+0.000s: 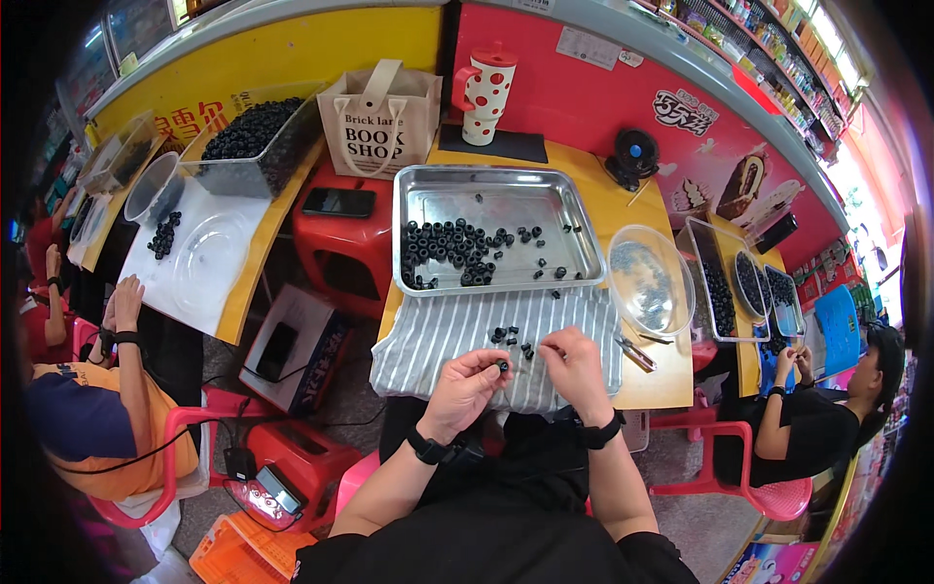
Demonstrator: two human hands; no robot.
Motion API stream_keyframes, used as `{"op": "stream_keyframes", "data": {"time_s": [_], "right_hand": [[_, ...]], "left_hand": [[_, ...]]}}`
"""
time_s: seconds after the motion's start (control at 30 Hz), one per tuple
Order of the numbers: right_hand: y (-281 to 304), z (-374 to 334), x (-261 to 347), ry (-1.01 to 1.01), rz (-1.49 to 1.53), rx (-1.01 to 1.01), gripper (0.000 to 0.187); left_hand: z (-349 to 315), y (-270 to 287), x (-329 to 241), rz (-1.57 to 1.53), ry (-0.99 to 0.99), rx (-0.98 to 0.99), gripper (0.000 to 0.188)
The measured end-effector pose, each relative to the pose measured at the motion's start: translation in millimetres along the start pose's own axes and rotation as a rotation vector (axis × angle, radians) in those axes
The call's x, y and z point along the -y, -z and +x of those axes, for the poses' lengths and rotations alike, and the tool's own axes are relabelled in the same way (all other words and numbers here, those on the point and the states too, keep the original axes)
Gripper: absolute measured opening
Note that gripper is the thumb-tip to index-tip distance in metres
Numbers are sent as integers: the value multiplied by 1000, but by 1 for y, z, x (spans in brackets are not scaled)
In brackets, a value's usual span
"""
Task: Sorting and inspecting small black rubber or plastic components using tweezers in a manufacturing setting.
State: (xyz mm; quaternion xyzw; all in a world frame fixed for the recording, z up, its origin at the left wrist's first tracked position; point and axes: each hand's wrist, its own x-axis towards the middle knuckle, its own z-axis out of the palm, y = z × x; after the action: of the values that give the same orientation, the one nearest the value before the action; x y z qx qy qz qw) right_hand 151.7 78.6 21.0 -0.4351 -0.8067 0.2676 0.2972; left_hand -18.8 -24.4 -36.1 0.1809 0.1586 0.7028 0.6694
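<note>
Between thumb and forefinger, my left hand (465, 385) pinches a small black ring-shaped part (503, 366) above the striped cloth. My right hand (576, 364) is closed beside it, its fingertips pressed together; whatever is in them is too small to make out. Just beyond both hands, several loose black parts (504, 336) lie on the grey-and-white striped cloth (423, 341). Behind the cloth stands a shallow metal tray (516, 182), with many more of these black ring-like parts (457, 245) heaped mostly toward its left side.
Right of the tray is a round clear plastic tub (681, 282) with small bits inside. A pair of tweezers or snips (637, 354) lies by the cloth's right edge. A polka-dot tumbler (484, 92), a canvas bag (381, 122) and a small fan (633, 156) stand behind. People sit on both sides.
</note>
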Motion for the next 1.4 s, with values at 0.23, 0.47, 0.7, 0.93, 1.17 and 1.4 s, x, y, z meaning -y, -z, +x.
{"op": "stream_keyframes", "data": {"time_s": [0.23, 0.47, 0.7, 0.93, 1.17, 1.4], "right_hand": [[-16, 7, 20, -28, -245, 95, 15], [-20, 8, 18, 36, -221, 66, 13], [2, -24, 12, 179, -301, -26, 12], [17, -32, -1, 57, -57, -85, 4], [18, -31, 2, 102, -118, -2, 5], [15, -34, -1, 121, -173, 108, 12]], "left_hand": [[-1, -3, -3, -16, 14, -25, 24], [-1, 2, -1, -14, 21, -1, 25], [-1, -1, -1, 19, 26, -24, 23], [-2, 0, -2, 53, 35, -12, 24], [-3, 2, -2, 91, 41, -25, 25], [-3, 2, -2, 113, 36, -12, 23]]}}
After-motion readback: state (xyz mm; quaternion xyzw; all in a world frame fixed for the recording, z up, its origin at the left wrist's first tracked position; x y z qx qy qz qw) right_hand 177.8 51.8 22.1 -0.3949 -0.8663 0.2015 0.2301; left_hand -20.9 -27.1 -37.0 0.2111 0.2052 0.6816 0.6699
